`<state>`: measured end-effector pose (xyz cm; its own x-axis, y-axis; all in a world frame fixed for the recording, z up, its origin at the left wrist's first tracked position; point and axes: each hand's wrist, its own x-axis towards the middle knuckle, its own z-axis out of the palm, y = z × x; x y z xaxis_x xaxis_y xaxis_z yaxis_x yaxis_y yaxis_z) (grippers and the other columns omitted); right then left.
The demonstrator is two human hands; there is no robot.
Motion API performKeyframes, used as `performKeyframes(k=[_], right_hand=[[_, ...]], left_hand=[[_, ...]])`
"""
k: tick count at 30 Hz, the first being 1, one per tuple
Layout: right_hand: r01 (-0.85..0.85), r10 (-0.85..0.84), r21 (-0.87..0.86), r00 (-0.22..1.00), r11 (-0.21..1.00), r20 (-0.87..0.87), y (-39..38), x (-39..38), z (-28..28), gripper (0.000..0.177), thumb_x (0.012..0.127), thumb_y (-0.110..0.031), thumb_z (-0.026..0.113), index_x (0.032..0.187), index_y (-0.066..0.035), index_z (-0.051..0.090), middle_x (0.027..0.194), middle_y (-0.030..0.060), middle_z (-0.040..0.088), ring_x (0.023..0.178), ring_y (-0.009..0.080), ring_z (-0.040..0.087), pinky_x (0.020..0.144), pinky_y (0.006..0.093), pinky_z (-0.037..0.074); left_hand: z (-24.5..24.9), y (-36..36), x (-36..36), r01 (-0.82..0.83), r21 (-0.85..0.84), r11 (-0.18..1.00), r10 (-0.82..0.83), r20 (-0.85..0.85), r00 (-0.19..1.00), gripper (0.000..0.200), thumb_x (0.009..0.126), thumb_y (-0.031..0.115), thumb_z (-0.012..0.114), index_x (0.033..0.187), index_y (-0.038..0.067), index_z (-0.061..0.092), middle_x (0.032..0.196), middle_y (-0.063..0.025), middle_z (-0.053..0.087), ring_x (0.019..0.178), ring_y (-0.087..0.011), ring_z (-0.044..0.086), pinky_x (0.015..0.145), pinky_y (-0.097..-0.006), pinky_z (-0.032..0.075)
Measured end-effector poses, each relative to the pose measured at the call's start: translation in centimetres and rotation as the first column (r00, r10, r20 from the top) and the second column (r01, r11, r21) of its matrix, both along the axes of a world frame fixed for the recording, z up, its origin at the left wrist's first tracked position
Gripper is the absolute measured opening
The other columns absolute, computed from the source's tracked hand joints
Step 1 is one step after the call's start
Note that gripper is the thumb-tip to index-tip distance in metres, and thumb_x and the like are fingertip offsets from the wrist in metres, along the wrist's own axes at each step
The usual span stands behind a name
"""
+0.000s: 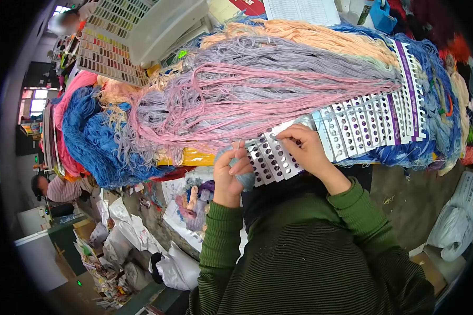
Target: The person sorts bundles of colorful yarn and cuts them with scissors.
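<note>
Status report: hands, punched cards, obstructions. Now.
Left hand beside punched cards, grip unclear. Right hand over cards. Cards fanned, overlapping. Pink thread just beyond both hands.

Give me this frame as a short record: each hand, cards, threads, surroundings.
Left hand: fingers curled by the row's left end; grip unclear
Right hand: over the row, fingertips near its upper edge; grip unclear
Cards: white perforated thread cards, overlapping in a row
Threads: pink strands over lavender-grey thread; peach thread beyond; blue thread heaped at picture left
Surroundings: colour sample chart, upper left; white plastic bags, lower left
</note>
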<state>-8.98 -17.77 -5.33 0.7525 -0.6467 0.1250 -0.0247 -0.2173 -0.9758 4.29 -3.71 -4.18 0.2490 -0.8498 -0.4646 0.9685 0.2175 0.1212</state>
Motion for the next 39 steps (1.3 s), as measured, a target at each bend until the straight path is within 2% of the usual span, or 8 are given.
performKeyframes(k=[6,9,14,16,23,27,30,39], right_hand=[[0.018,-0.047,0.243,0.993,0.970,0.113,0.0,-0.1,-1.0,0.013,0.072,0.002,0.051,0.082,0.001,0.058,0.076,0.0033,0.053,0.067,0.0084,0.047,0.058,0.0208,0.037],[-0.014,0.016,-0.081,1.000,0.997,0.023,-0.1,0.2,-0.7,0.018,0.069,-0.003,0.056,0.087,-0.001,0.056,0.074,0.0062,0.051,0.066,0.0155,0.049,0.059,0.0249,0.039],[-0.044,0.012,-0.362,0.996,0.931,-0.089,0.2,0.3,-1.0,0.032,0.066,-0.015,0.060,0.096,-0.006,0.053,0.079,0.0081,0.048,0.076,0.0238,0.046,0.068,0.0326,0.036],[-0.059,0.009,-0.376,0.991,0.925,-0.131,0.5,0.3,-0.9,0.033,0.065,-0.015,0.061,0.095,-0.006,0.053,0.079,0.0077,0.047,0.077,0.0239,0.045,0.070,0.0333,0.035],[0.036,-0.058,-0.424,0.998,0.905,-0.037,1.5,0.4,0.2,0.020,0.063,-0.008,0.060,0.082,-0.007,0.053,0.077,0.0053,0.048,0.073,0.0208,0.048,0.066,0.0320,0.035],[-0.092,0.098,0.155,0.995,0.984,-0.029,3.6,-0.9,1.9,0.008,0.070,-0.006,0.059,0.074,-0.001,0.055,0.060,0.0030,0.047,0.052,0.0097,0.046,0.045,0.0215,0.035],[-0.205,0.265,0.670,0.964,0.713,0.013,4.4,-1.0,5.0,0.007,0.073,-0.005,0.056,0.079,-0.001,0.057,0.063,0.0007,0.053,0.052,0.0046,0.047,0.045,0.0171,0.035],[-0.266,0.206,0.794,0.962,0.546,0.181,3.5,-1.5,4.7,0.010,0.075,-0.007,0.054,0.079,0.001,0.059,0.058,0.0015,0.055,0.048,0.0054,0.049,0.041,0.0161,0.034]], left_hand=[[0.4,-3.7,-1.9,0.353,0.543,0.762,-0.625,0.472,0.622,0.021,0.078,0.008,0.049,0.099,0.004,0.048,0.052,0.0014,0.045,0.038,-0.0033,0.035,0.036,-0.0171,0.028],[1.6,-1.6,0.3,0.167,0.740,0.652,-0.722,0.538,0.434,0.030,0.073,0.013,0.058,0.100,0.006,0.047,0.062,-0.0011,0.053,0.049,-0.0066,0.049,0.042,-0.0166,0.038],[4.0,16.5,14.4,-0.343,0.372,0.863,0.066,0.589,0.805,0.008,0.080,0.008,0.042,0.084,0.006,0.048,0.063,0.0001,0.047,0.042,-0.0033,0.039,0.036,-0.0138,0.031],[5.2,22.6,18.3,-0.676,0.380,0.632,0.430,0.553,0.713,0.013,0.079,0.003,0.040,0.088,0.001,0.048,0.062,0.0017,0.046,0.040,-0.0008,0.035,0.033,-0.0123,0.028],[5.7,9.7,1.6,-0.079,0.480,0.874,-0.159,0.436,0.886,0.032,0.082,0.019,0.047,0.105,-0.003,0.046,0.084,-0.0060,0.055,0.062,-0.0076,0.045,0.051,-0.0193,0.038],[5.9,2.1,-3.6,0.094,0.340,0.936,-0.248,0.443,0.861,0.050,0.086,0.037,0.033,0.116,-0.002,0.037,0.106,-0.0113,0.048,0.093,-0.0180,0.048,0.079,-0.0316,0.039],[5.1,0.9,-4.8,0.232,0.229,0.945,-0.313,0.442,0.840,0.052,0.087,0.040,0.029,0.118,-0.002,0.036,0.111,-0.0108,0.045,0.098,-0.0182,0.045,0.080,-0.0330,0.039],[5.1,0.9,-5.9,0.139,0.311,0.940,-0.295,0.541,0.787,0.049,0.087,0.033,0.030,0.119,-0.005,0.033,0.110,-0.0135,0.045,0.100,-0.0199,0.045,0.080,-0.0318,0.040]])
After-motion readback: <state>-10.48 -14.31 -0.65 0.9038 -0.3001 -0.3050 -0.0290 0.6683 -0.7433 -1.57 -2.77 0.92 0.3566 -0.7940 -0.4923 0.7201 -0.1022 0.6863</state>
